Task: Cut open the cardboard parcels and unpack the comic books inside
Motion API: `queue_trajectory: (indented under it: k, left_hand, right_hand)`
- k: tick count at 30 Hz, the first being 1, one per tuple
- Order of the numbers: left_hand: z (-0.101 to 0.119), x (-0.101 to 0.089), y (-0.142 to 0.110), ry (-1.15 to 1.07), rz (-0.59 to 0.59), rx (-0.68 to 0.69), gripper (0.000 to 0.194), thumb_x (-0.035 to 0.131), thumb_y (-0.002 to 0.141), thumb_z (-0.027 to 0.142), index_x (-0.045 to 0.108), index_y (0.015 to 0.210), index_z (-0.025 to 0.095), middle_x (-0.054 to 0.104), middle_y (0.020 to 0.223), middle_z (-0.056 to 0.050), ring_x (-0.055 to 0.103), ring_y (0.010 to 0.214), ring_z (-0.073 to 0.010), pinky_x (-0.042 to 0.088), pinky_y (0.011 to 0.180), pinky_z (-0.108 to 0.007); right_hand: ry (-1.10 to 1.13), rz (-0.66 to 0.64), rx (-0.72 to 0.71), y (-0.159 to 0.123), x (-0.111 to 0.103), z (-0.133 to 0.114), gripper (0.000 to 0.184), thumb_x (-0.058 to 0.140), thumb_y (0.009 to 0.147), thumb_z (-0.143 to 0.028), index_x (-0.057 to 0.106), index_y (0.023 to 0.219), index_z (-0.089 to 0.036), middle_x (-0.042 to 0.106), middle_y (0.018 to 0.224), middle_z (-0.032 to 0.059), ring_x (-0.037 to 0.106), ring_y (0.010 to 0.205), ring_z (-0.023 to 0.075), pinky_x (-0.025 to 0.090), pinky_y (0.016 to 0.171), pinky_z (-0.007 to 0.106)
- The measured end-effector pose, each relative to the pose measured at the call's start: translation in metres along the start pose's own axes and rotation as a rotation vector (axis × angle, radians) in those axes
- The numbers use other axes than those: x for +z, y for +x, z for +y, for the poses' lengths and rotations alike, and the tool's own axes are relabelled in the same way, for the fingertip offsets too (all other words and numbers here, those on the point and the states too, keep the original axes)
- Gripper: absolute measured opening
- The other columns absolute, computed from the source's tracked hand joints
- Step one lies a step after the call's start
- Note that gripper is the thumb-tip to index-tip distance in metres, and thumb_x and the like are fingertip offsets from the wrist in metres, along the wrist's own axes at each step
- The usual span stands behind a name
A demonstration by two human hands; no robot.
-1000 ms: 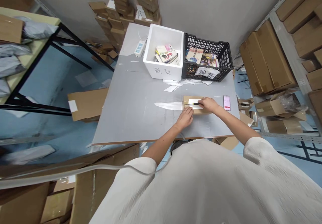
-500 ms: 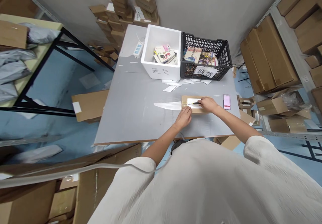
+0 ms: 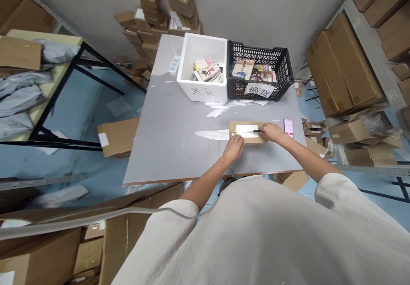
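A small brown cardboard box [image 3: 248, 140] with a white label [image 3: 245, 128] and clear tape at its left end lies flat on the grey table [image 3: 169, 148]. My left hand [image 3: 233, 147] grips its near left corner, fingers bent over the edge. In my right hand [image 3: 270, 131] is a slim black-and-yellow utility knife [image 3: 257, 131], its thin end pointing left over the label. Whether the blade touches the box, I cannot tell. A pink-screened phone [image 3: 288, 127] lies just right of my right hand.
Behind the box stand a white foam bin [image 3: 200, 90] and a black plastic crate [image 3: 282, 80], both holding books. Torn white paper scraps [image 3: 218, 110] lie before them. A power strip [image 3: 174, 65] sits at the back left. Cardboard boxes [image 3: 349, 63] crowd the right side.
My right hand has moved a little to the right with the utility knife, drawing it along the label. My left hand stays at the box's corner. The view has shifted slightly.
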State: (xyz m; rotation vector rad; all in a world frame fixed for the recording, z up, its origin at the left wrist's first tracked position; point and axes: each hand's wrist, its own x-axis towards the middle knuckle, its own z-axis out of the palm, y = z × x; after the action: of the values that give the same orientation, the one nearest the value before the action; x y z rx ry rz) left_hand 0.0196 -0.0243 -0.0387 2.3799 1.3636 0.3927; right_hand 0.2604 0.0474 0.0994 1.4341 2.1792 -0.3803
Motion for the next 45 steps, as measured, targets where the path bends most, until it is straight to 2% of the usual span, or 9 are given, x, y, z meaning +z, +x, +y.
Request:
queue_trajectory:
  k: [9, 15, 24, 27, 29, 34, 41, 45]
  left_hand:
    - [0.013, -0.002, 0.009, 0.092, -0.056, -0.11, 0.036, 0.049, 0.111, 0.021, 0.067, 0.142, 0.018, 0.068, 0.139, -0.019, 0.061, 0.136, -0.0363, 0.051, 0.123, -0.052]
    - [0.017, 0.0, 0.012, 0.124, -0.078, -0.163, 0.038, 0.053, 0.108, 0.02, 0.066, 0.143, 0.019, 0.066, 0.14, -0.021, 0.059, 0.137, -0.0384, 0.053, 0.117, -0.054]
    - [0.023, -0.004, 0.02, 0.151, -0.102, -0.256, 0.035, 0.056, 0.105, 0.02, 0.068, 0.138, 0.021, 0.067, 0.141, -0.019, 0.062, 0.134, -0.0384, 0.05, 0.119, -0.056]
    - [0.029, -0.006, 0.029, 0.163, -0.101, -0.259, 0.036, 0.057, 0.105, 0.021, 0.068, 0.139, 0.022, 0.065, 0.147, -0.019, 0.06, 0.139, -0.0387, 0.046, 0.124, -0.057]
    - [0.034, -0.007, 0.039, 0.142, -0.122, -0.203, 0.039, 0.06, 0.105, 0.023, 0.067, 0.144, 0.024, 0.063, 0.154, -0.018, 0.058, 0.143, -0.0381, 0.046, 0.124, -0.054]
    - [0.044, -0.006, 0.067, 0.117, -0.227, -0.084, 0.058, 0.073, 0.1, 0.032, 0.06, 0.156, 0.026, 0.061, 0.16, -0.018, 0.056, 0.149, -0.0392, 0.042, 0.127, -0.054]
    - [0.046, 0.0, 0.087, 0.178, -0.332, -0.153, 0.061, 0.076, 0.094, 0.026, 0.06, 0.153, 0.023, 0.062, 0.158, -0.02, 0.061, 0.147, -0.0406, 0.03, 0.134, -0.061]
    - [0.052, 0.001, 0.09, 0.208, -0.362, -0.157, 0.056, 0.075, 0.094, 0.024, 0.062, 0.148, 0.023, 0.066, 0.152, -0.019, 0.066, 0.141, -0.04, 0.025, 0.137, -0.063]
  right_hand:
    - [0.03, 0.008, 0.098, -0.026, 0.022, 0.065, 0.036, 0.055, 0.116, -0.031, 0.081, 0.136, -0.019, 0.078, 0.134, 0.0207, 0.073, 0.124, 0.0359, 0.053, 0.091, 0.039]
    - [0.046, 0.028, 0.106, -0.037, 0.035, 0.086, 0.037, 0.052, 0.117, -0.033, 0.08, 0.138, -0.02, 0.078, 0.133, 0.0194, 0.074, 0.12, 0.0349, 0.051, 0.084, 0.038]
    - [0.184, 0.096, 0.084, -0.036, 0.066, 0.125, 0.039, 0.054, 0.113, -0.039, 0.082, 0.137, -0.027, 0.081, 0.132, 0.0141, 0.073, 0.118, 0.0328, 0.048, 0.079, 0.035]
    - [0.274, 0.122, 0.125, -0.042, 0.082, 0.142, 0.037, 0.057, 0.112, -0.041, 0.085, 0.132, -0.027, 0.085, 0.121, 0.0118, 0.075, 0.109, 0.0307, 0.046, 0.077, 0.032]
    - [0.373, 0.155, 0.14, -0.047, 0.094, 0.149, 0.036, 0.059, 0.111, -0.044, 0.086, 0.129, -0.028, 0.086, 0.11, 0.0098, 0.075, 0.101, 0.0286, 0.046, 0.077, 0.031]
    - [0.585, 0.22, 0.119, -0.056, 0.115, 0.151, 0.037, 0.062, 0.108, -0.047, 0.087, 0.126, -0.026, 0.086, 0.105, 0.0075, 0.074, 0.094, 0.0258, 0.048, 0.077, 0.029]
    - [0.794, 0.265, 0.074, -0.051, 0.124, 0.142, 0.036, 0.061, 0.106, -0.042, 0.084, 0.122, -0.019, 0.085, 0.114, 0.0105, 0.074, 0.096, 0.0264, 0.052, 0.086, 0.032]
    - [0.863, 0.262, 0.085, -0.044, 0.129, 0.142, 0.037, 0.064, 0.105, -0.047, 0.08, 0.123, -0.019, 0.084, 0.108, 0.0089, 0.074, 0.094, 0.0248, 0.053, 0.085, 0.031]
